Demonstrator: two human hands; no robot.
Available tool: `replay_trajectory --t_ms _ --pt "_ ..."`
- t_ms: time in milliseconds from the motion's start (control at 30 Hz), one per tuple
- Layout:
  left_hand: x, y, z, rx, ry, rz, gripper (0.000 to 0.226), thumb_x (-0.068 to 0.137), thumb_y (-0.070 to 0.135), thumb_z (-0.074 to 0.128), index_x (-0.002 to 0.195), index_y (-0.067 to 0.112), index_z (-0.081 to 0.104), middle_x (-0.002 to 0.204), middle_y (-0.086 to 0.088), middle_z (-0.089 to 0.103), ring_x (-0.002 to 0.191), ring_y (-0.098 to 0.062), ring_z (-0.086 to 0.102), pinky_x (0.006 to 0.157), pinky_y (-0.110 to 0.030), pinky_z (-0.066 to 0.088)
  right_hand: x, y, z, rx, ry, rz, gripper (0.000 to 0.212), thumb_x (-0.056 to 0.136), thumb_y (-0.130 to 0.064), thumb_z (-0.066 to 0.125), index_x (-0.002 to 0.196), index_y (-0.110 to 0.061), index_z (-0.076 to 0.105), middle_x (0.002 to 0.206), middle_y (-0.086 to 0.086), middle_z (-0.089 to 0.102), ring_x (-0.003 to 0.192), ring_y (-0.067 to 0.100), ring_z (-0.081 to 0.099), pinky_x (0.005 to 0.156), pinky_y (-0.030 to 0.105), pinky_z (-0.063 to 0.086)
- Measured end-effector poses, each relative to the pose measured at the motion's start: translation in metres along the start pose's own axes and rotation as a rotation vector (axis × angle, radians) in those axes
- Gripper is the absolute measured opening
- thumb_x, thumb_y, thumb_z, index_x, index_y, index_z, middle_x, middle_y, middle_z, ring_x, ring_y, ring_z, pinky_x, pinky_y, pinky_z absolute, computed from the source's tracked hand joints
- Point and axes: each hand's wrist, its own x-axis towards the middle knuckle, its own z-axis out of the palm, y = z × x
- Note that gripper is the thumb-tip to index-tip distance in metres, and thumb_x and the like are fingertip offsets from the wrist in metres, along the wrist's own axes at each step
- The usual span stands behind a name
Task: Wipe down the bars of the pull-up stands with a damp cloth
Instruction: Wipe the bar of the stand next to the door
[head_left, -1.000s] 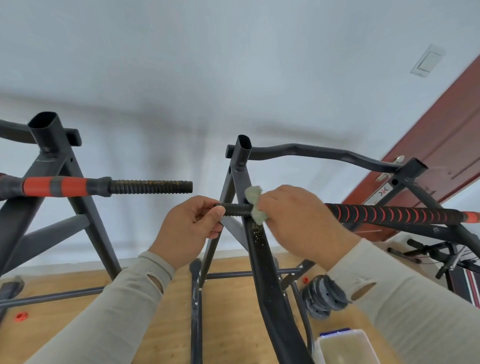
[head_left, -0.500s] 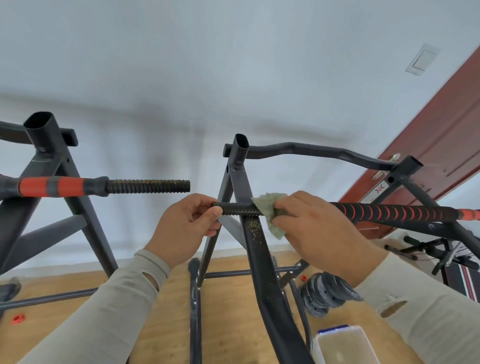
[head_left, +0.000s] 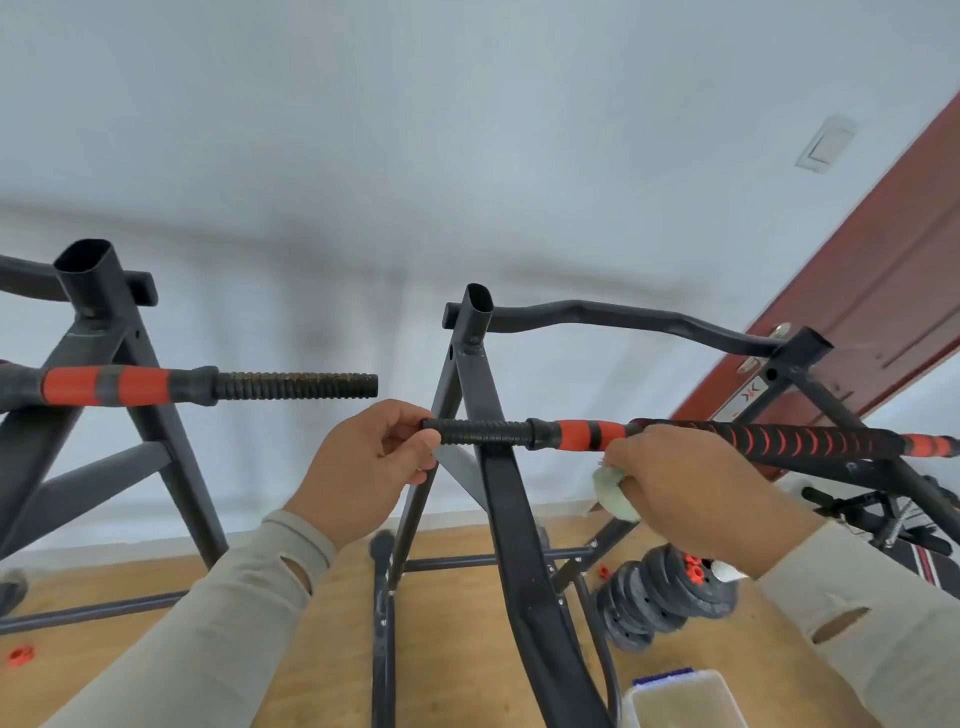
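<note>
Two dark metal pull-up stands are in front of me, the right stand (head_left: 511, 525) in the middle and the left stand (head_left: 130, 364) at the left. A black bar with red bands (head_left: 571, 435) lies across the right stand. My left hand (head_left: 371, 467) pinches its threaded end. My right hand (head_left: 691, 493) holds a pale green cloth (head_left: 613, 493) just under the bar's red grip section, fingers closed on the cloth. A second bar (head_left: 208, 385) with a threaded end rests on the left stand.
A stack of black weight plates (head_left: 660, 597) lies on the wooden floor (head_left: 452, 649) at the right. A clear plastic container (head_left: 680, 701) sits at the bottom right. A red-brown door (head_left: 883, 291) stands at the right, with more equipment (head_left: 893, 525) below it.
My right hand slid the cloth rightward along the bar, off the threaded end to the red grip section, and now sits slightly below the bar. The left hand kept its hold.
</note>
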Motion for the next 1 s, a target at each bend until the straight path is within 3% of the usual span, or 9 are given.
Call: replay_trajectory --t_ms 133,267,367,433,500,567,733,833,1000 --pt "0.0 -0.002 -0.001 0.023 -0.006 -0.006 0.008 0.096 0.016 0.065 0.099 0.023 0.067 0.082 0.006 0.075 0.079 -0.011 0.073 0.069 -0.018 0.058 -0.005 0.022 -0.008 0.314 0.267 0.262 0.015 0.095 -0.033 0.047 0.094 -0.034 0.062 0.076 -0.012 0.066 0.071 0.016 0.063 0.066 0.038 0.053" --pt "-0.001 -0.001 0.0 0.066 0.006 0.004 0.009 0.096 0.019 0.065 0.098 0.028 0.065 0.086 0.011 0.073 0.08 -0.011 0.071 0.069 -0.019 0.059 0.012 0.002 -0.017 0.55 0.5 0.326 0.01 0.1 -0.026 0.056 0.095 -0.031 0.063 0.077 -0.014 0.065 0.068 0.009 0.06 0.058 0.029 0.046" --pt "-0.001 0.0 0.002 0.066 0.011 -0.008 0.005 0.096 0.023 0.064 0.098 0.029 0.064 0.087 0.016 0.072 0.082 -0.008 0.071 0.066 -0.017 0.058 0.025 -0.027 -0.022 0.469 0.624 0.209 0.012 0.102 -0.026 0.057 0.104 -0.027 0.068 0.093 -0.012 0.071 0.085 0.014 0.065 0.077 0.034 0.054" --pt "-0.001 0.001 0.003 0.06 0.015 -0.01 0.005 0.095 0.022 0.065 0.098 0.026 0.064 0.086 0.015 0.073 0.081 -0.009 0.072 0.067 -0.017 0.058 0.033 -0.045 -0.013 0.295 0.591 0.017 0.012 0.098 -0.018 0.059 0.101 -0.024 0.069 0.103 -0.002 0.074 0.096 0.022 0.068 0.091 0.043 0.056" --pt "0.0 0.001 0.003 0.056 0.023 -0.01 0.006 0.095 0.019 0.066 0.098 0.024 0.064 0.084 0.013 0.073 0.08 -0.011 0.073 0.068 -0.019 0.059 0.039 -0.061 0.006 0.231 0.389 -0.133 0.008 0.096 -0.016 0.056 0.095 -0.022 0.061 0.096 -0.002 0.071 0.09 0.022 0.065 0.088 0.044 0.055" --pt "0.0 0.001 0.002 0.066 0.011 -0.009 0.008 0.094 0.018 0.068 0.098 0.024 0.064 0.085 0.012 0.074 0.08 -0.013 0.073 0.073 -0.026 0.061 0.04 -0.063 0.024 0.258 0.3 -0.199 0.004 0.097 -0.023 0.056 0.098 -0.02 0.058 0.104 -0.002 0.068 0.096 0.021 0.062 0.09 0.041 0.054" --pt "-0.003 -0.002 -0.002 0.077 -0.003 0.001 0.015 0.09 0.018 0.073 0.096 0.029 0.065 0.09 0.006 0.075 0.079 -0.012 0.072 0.081 -0.033 0.06 0.038 -0.039 0.023 0.313 0.249 -0.22 0.012 0.088 -0.036 0.055 0.091 -0.026 0.052 0.109 -0.013 0.063 0.104 0.017 0.054 0.088 0.037 0.045" --pt "-0.003 -0.002 -0.003 0.032 -0.023 -0.017 0.011 0.091 0.021 0.072 0.098 0.028 0.066 0.089 0.005 0.075 0.083 -0.015 0.073 0.082 -0.037 0.061 0.044 -0.039 0.023 0.311 0.237 -0.218 0.009 0.092 -0.031 0.057 0.091 -0.026 0.05 0.094 -0.013 0.059 0.09 0.016 0.051 0.079 0.037 0.043" --pt "-0.001 -0.001 -0.004 0.046 -0.059 -0.012 0.009 0.092 0.021 0.07 0.096 0.027 0.065 0.089 0.0 0.075 0.083 -0.016 0.073 0.084 -0.036 0.06 0.056 -0.061 0.014 0.376 0.294 -0.12 0.019 0.103 -0.038 0.052 0.089 -0.034 0.039 0.073 -0.013 0.048 0.069 0.012 0.045 0.06 0.022 0.026"
